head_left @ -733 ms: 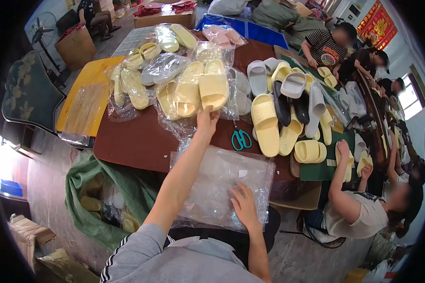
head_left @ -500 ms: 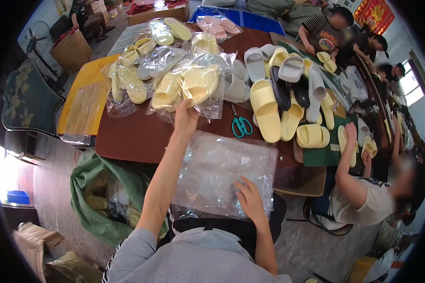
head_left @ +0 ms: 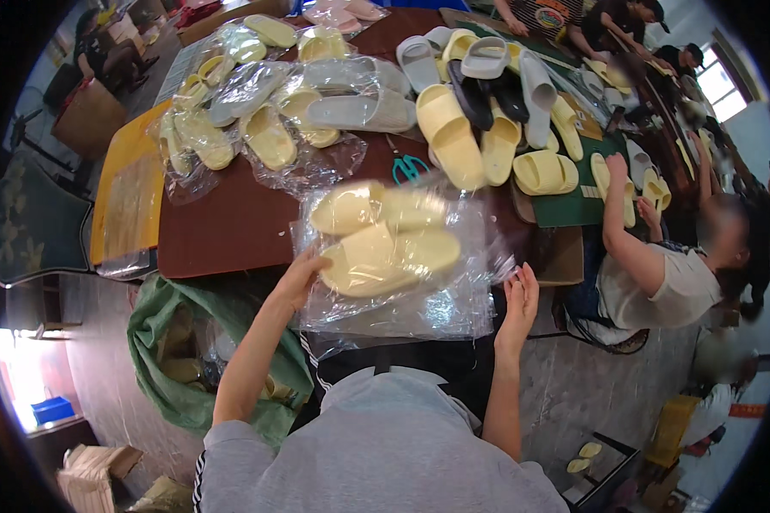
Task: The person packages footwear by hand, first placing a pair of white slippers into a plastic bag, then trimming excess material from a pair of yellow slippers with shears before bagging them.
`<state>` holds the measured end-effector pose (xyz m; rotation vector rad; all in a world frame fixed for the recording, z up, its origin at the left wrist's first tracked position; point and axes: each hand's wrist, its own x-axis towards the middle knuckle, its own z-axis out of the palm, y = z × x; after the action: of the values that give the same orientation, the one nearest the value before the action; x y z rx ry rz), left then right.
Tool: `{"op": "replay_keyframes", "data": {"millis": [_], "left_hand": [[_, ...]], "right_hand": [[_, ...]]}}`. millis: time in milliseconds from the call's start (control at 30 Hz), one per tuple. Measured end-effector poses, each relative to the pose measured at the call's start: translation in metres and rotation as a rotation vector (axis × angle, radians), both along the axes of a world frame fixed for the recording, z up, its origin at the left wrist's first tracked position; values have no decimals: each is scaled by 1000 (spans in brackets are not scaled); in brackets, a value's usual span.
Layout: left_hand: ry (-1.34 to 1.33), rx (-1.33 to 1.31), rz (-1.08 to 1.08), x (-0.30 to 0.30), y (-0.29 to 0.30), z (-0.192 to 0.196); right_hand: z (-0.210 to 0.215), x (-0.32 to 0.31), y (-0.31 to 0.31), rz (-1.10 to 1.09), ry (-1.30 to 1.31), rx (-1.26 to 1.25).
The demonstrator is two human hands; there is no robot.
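Note:
A pair of pale yellow slippers [head_left: 389,256] in a clear plastic bag lies sideways over my lap, slightly blurred. My left hand [head_left: 298,280] is closed on the left end of this bagged pair, near one slipper. At the bag's right edge is my right hand [head_left: 518,306], its fingers stretched upward and apart; whether they touch the plastic I cannot tell. Beneath the slippers is a stack of flat clear plastic bags [head_left: 449,321]. Just beyond, on the dark red table [head_left: 222,231], lie teal-handled scissors [head_left: 411,168].
Bagged slippers [head_left: 269,141] cover the table's far left. Loose yellow, grey and black slippers [head_left: 449,128] are heaped to the right. A green sack [head_left: 150,333] stands on the floor at left. A co-worker's arm [head_left: 616,201] handles slippers at right; other people sit farther back.
My left hand has brought the bagged yellow pair from the table pile down over the flat bags. My right hand has moved right and up, to the bag's right edge. The view has shifted.

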<state>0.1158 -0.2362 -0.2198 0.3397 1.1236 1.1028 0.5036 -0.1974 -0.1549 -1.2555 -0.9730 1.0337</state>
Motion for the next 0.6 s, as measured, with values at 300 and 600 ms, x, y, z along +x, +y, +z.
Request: {"op": "replay_keyframes", "data": {"millis": [300, 600], "left_hand": [[97, 76, 3, 10, -8, -18], [137, -3, -97, 1, -4, -15]], "right_hand": [[-36, 21, 51, 494, -80, -94], [-48, -27, 120, 991, -378, -523]]}}
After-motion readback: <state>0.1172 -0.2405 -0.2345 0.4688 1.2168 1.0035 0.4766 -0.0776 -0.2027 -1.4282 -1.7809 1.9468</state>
